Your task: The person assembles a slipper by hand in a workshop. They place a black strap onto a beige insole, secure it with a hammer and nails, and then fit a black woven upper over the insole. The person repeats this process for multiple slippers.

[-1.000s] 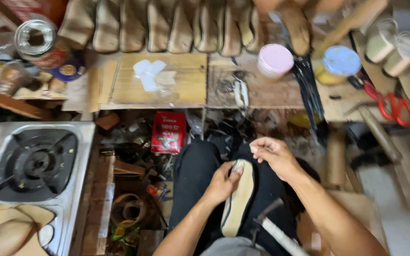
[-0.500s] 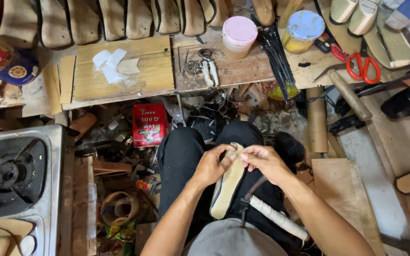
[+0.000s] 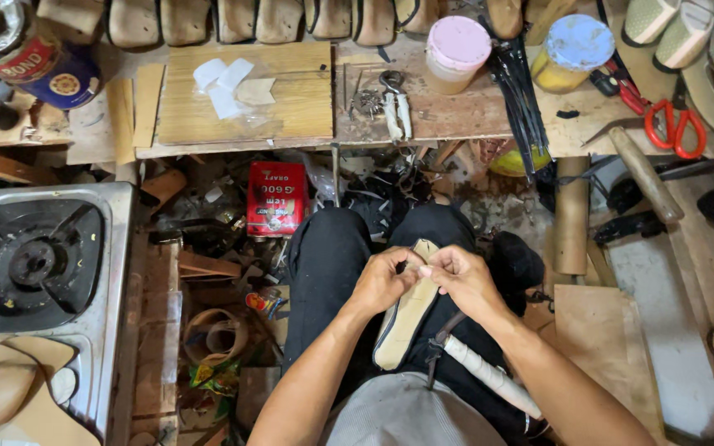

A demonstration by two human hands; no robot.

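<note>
A pale tan shoe sole (image 3: 402, 326) with a dark edge lies lengthwise on my lap, over black trousers. My left hand (image 3: 386, 279) grips its upper left edge, fingers curled. My right hand (image 3: 463, 279) pinches the same upper end from the right, fingertips almost meeting the left hand's. A hammer with a white taped handle (image 3: 489, 376) rests on my right thigh, just below my right wrist.
A low wooden bench (image 3: 241, 107) ahead carries white paper scraps, pliers (image 3: 397, 107), a pink-lidded tub (image 3: 456, 51), a blue-lidded jar (image 3: 573, 51) and red scissors (image 3: 671, 124). A gas stove (image 3: 35, 264) stands left. A red tin (image 3: 277, 198) lies among floor clutter.
My view has tilted down and right. My right hand came down from above the sole's tip to join the left hand, and both now pinch the sole's upper end.
</note>
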